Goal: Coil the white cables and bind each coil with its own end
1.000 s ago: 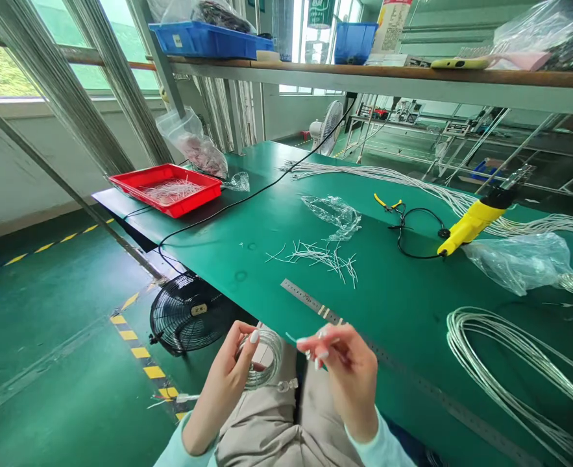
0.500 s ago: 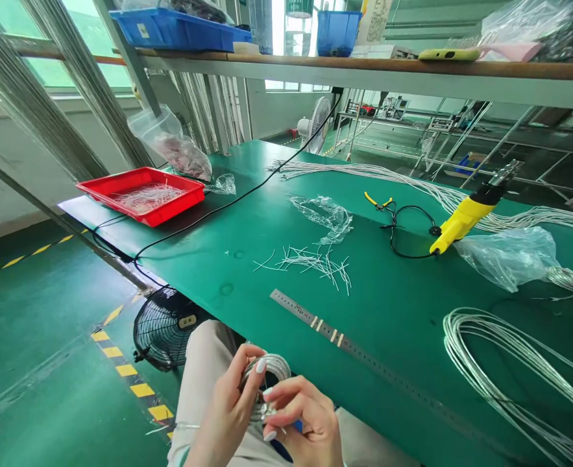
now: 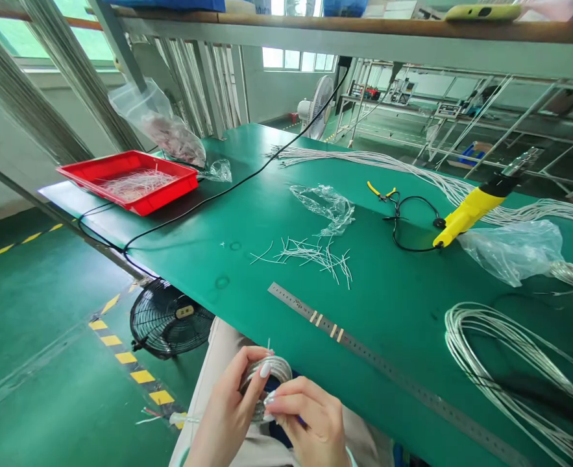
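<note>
Well, both hands work just past the bench's near edge, above the person's beige lap. The left hand (image 3: 228, 408) curls around a small, tight coil of silvery, clear-sheathed wire (image 3: 267, 373), its fingers closed on the outer turns. The right hand (image 3: 305, 421) sits just beside it, with fingers pressed together against the front of the coil; whether they pinch a single strand, I cannot tell.

A flat steel ruler (image 3: 364, 352) with tan tape marks lies slantwise along the glossy green bench (image 3: 403, 305), close to the near edge. Farther in lies a loose scatter of short white wire offcuts (image 3: 310, 254). A shallow red plastic tray (image 3: 169, 193) sits at the far left corner, holding thin strands. Toward the right edge are a yellow-handled tool (image 3: 471, 211), a crinkled clear plastic bag (image 3: 510, 253), and big, springy loops of pale wire (image 3: 500, 350). Beyond the left edge, a black wire-guarded fan (image 3: 172, 318) stands on the floor.
</note>
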Available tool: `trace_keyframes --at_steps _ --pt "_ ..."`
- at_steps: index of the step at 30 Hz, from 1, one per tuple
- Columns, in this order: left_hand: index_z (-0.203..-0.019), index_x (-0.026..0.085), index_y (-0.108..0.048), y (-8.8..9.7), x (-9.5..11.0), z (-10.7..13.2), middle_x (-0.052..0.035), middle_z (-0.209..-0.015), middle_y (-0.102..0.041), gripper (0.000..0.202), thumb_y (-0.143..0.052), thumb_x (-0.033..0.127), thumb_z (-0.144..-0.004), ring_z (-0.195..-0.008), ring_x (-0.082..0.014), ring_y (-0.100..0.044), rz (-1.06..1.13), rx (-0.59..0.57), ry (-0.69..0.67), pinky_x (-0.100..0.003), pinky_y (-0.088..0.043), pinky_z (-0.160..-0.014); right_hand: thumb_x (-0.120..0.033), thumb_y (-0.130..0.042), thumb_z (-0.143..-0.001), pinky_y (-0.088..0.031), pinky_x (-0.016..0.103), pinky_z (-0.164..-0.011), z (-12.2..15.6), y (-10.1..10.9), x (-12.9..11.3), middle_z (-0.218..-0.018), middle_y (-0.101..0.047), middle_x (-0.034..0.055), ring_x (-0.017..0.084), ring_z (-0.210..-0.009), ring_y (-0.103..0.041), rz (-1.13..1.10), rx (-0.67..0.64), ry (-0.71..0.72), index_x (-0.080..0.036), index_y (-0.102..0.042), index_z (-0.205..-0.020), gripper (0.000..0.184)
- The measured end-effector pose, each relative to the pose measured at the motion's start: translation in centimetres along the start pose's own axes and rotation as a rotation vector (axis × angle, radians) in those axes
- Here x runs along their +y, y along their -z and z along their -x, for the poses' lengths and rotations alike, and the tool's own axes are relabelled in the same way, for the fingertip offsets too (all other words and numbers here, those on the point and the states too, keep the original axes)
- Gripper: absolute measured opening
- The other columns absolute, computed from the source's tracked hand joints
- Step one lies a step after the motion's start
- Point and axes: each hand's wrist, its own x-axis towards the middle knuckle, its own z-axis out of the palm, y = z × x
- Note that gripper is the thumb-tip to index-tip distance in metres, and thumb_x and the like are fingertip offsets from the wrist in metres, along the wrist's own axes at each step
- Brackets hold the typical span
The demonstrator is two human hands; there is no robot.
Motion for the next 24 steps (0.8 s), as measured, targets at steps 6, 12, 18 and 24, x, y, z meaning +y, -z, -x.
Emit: trace_keyframes --at_steps 6,12,18,24 --pt "-0.093 0.022 -0.065 -0.1 -0.6 -0.1 -0.0051 -0.091 -0.070 0.028 -0.053 0.047 -0.092 -0.082 -0.0213 -0.066 0.026 0.025 -0.027 -0.027 -0.055 -0.067 -0.006 -0.054 -0.087 -0.058 0.030 -0.066 -0.1 0.6 -0.2 -0.081 -0.070 0.0039 0.018 -0.072 -0.063 0.203 -0.038 0.137 -0.026 -0.067 -0.094 0.025" --pt "-0.093 0.023 -0.065 -0.3 -0.5 0.3 -0.0038 -0.091 -0.072 0.024 -0.056 0.045 -0.090 -0.089 -0.0222 -0.067 0.013 0.058 -0.006 -0.028 -0.054 -0.074 -0.005 -0.051 -0.079 -0.057 0.042 -0.077 0.4 0.0 -0.4 -0.105 -0.062 0.0118 0.027 -0.094 -0.058 0.579 -0.089 0.115 -0.025 -0.069 -0.093 0.031" --pt "-0.089 0.023 -0.065 -0.6 0.0 0.4 -0.0058 -0.089 -0.072 0.021 -0.056 0.042 -0.089 -0.086 -0.0236 -0.067 -0.058 0.072 -0.057 -0.030 -0.054 -0.072 -0.010 -0.057 -0.084 -0.059 0.042 -0.079 0.1 -0.5 -0.9 -0.119 -0.057 0.0128 0.029 -0.103 -0.057 0.752 -0.108 0.084 -0.030 -0.072 -0.091 0.026" --pt "-0.088 0.024 -0.064 -0.4 0.4 0.9 -0.0047 -0.090 -0.070 0.016 -0.057 0.038 -0.088 -0.087 -0.0223 -0.066 -0.137 0.043 -0.100 -0.030 -0.053 -0.074 -0.011 -0.051 -0.084 -0.062 0.043 -0.077 0.8 -1.1 -0.9 -0.126 -0.058 0.0191 0.033 -0.105 -0.063 0.741 -0.157 0.023 -0.021 -0.072 -0.099 0.027"
